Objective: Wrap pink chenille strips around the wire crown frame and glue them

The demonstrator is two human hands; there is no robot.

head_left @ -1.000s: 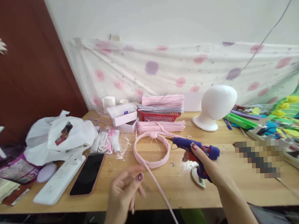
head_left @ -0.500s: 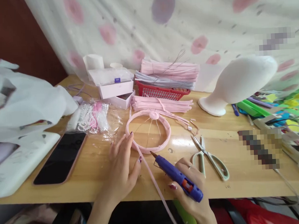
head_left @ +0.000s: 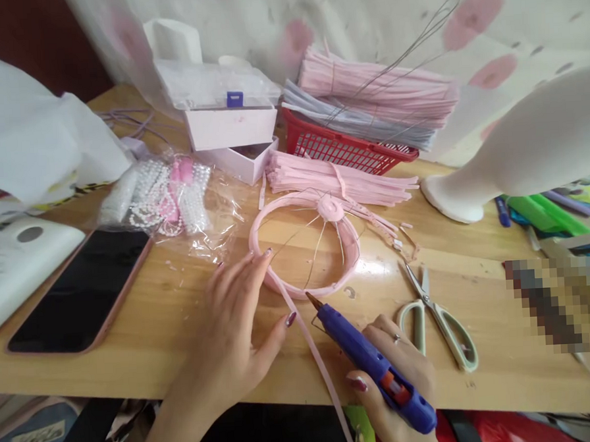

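Note:
A pink ring-shaped band (head_left: 349, 244) lies on the table with a coiled pink disc (head_left: 330, 208) on its far rim, thin wires spreading from the disc. From the band's near left side a long pink strip (head_left: 318, 358) trails over the table's front edge. My left hand (head_left: 231, 323) rests there, fingertips touching the band, its fingers stretched and the thumb apart beside the strip. My right hand (head_left: 396, 361) is closed around a blue hot glue gun (head_left: 366, 359), whose nozzle points at the band's near rim. Whether the tip touches it I cannot tell.
Scissors (head_left: 435, 309) lie right of the glue gun. Behind the band are a bundle of pink stems (head_left: 342, 179) and a red basket (head_left: 341, 149). A white foam head form (head_left: 532, 136) stands right. Bagged beads (head_left: 165, 198) and a phone (head_left: 81, 291) lie left.
The view has come closer and tilted down. My left hand still touches the band, and the glue gun's nozzle remains by the near rim.

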